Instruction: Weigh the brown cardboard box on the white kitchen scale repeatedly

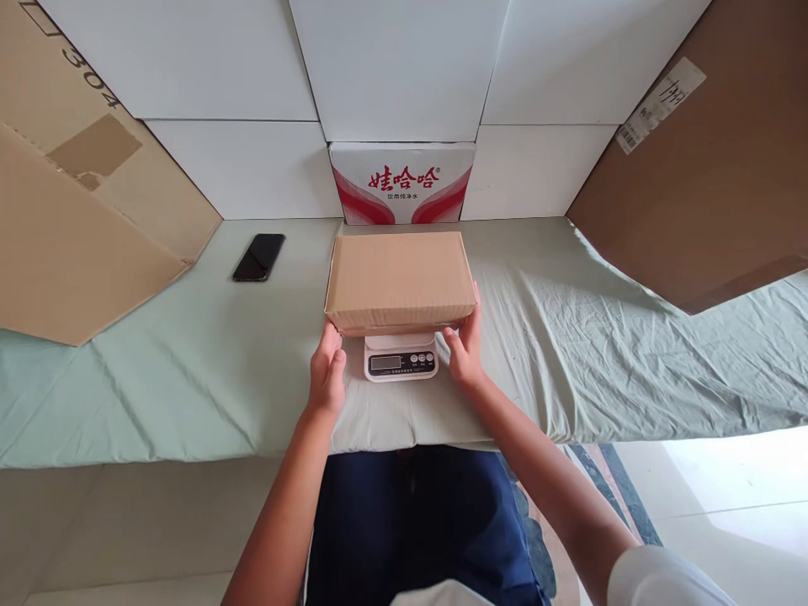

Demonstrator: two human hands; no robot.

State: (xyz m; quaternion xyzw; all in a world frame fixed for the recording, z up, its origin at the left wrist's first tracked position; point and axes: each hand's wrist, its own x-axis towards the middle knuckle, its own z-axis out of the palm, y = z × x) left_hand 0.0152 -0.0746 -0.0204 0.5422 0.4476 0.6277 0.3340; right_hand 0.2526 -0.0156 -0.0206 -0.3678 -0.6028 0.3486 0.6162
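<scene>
A brown cardboard box [401, 273] lies flat over a small white digital scale [402, 374], hiding most of the scale's platform. Whether the box rests on the platform or is held just above it, I cannot tell. My left hand [326, 368] grips the box's near left corner, with its fingers partly hidden beside and under it. At the near right corner, my right hand [465, 345] has its thumb on the front and its fingers along the side. The scale's display and several buttons face me; no digits are legible on the display.
A black phone [258, 257] lies to the left on the pale green cloth [208, 362]. Behind the box stands a white carton with red print [404, 183], against white panels [397, 67]. Large cardboard sheets flank the table, left [82, 244] and right [713, 185].
</scene>
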